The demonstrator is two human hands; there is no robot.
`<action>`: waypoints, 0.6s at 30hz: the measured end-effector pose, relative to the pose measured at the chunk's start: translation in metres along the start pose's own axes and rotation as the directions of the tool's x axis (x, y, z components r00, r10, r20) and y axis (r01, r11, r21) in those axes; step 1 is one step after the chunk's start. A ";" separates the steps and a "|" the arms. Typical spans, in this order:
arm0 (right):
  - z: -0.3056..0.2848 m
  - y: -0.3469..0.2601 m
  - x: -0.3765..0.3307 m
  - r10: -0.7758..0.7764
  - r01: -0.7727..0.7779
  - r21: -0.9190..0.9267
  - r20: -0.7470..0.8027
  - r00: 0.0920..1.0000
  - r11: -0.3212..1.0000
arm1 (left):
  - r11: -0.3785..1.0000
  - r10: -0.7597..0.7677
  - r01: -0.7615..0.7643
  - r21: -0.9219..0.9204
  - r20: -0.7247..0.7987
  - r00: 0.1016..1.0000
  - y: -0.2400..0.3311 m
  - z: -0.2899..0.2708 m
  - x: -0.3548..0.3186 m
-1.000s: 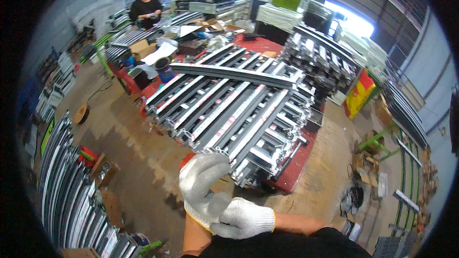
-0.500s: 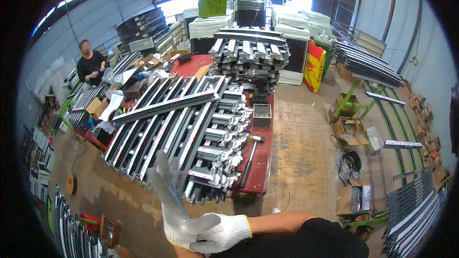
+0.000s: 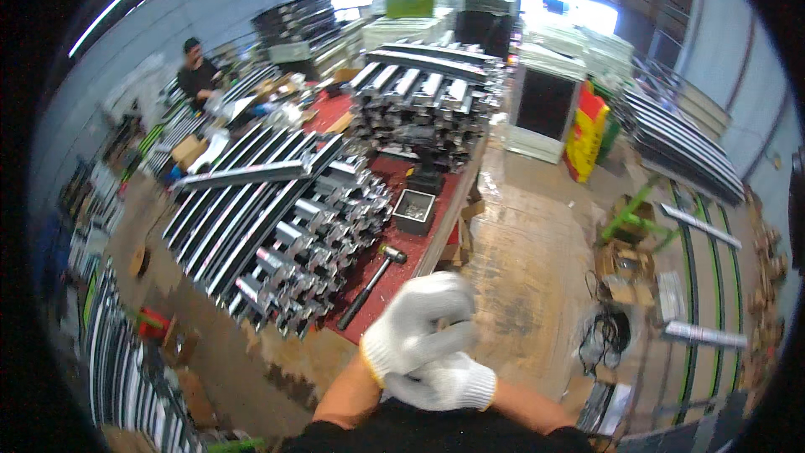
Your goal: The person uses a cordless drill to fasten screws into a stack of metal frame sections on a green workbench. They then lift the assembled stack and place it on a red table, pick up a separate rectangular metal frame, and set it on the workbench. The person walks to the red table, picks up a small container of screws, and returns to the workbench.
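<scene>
Both my hands wear white knit gloves with grey-coated palms and meet low in the middle of the view. My left hand (image 3: 423,315) is closed, its fingers curled and slightly blurred; whether anything is inside them is hidden. Beneath it, my right hand (image 3: 449,382) is closed against the left glove near its wrist, its fingers partly covered. Just beyond the hands, a hammer (image 3: 369,289) with a black handle lies on the red-covered table (image 3: 365,239). To the left, a stack of black and silver metal profiles (image 3: 243,222) lies on this table, with one profile across the top.
A small grey box (image 3: 413,211) and a second stack of profiles (image 3: 411,105) stand farther along the table. On the right are a yellow and red bag (image 3: 587,134), cardboard boxes (image 3: 625,264) and green-edged rails (image 3: 683,352). A co-worker (image 3: 197,75) stands at the far left.
The view has turned to the right. My left hand's fingers, stretched upward before, are now curled in, and both hands sit farther right in the picture, still touching.
</scene>
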State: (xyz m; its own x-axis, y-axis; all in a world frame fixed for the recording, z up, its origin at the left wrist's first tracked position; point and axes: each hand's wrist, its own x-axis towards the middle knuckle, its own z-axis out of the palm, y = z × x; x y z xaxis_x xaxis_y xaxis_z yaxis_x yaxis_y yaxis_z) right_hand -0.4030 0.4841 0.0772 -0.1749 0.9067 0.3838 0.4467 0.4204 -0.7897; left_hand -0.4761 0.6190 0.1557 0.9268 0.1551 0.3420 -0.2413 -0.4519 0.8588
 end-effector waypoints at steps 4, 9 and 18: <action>-0.051 0.009 -0.032 0.079 -0.069 0.065 -0.164 0.983 0.995 | 0.994 0.083 -0.096 -0.053 -0.206 0.975 -0.013 0.060 0.063; -0.100 0.026 -0.039 0.329 -0.307 0.151 -0.149 0.932 0.940 | 0.980 0.149 -0.137 0.142 -0.078 0.986 -0.055 0.069 0.110; -0.249 0.098 -0.005 0.494 -0.483 -0.157 0.039 0.868 0.861 | 0.974 0.205 -0.176 0.146 -0.222 0.953 -0.150 0.057 0.206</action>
State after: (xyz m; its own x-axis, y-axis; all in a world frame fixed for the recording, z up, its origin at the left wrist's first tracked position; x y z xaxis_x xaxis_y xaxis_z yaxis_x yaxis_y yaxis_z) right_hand -0.1402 0.5126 0.1169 0.0345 0.9965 -0.0759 0.6069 -0.0812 -0.7906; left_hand -0.2324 0.6685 0.0759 0.7702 0.2500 0.5868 -0.3554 -0.5957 0.7203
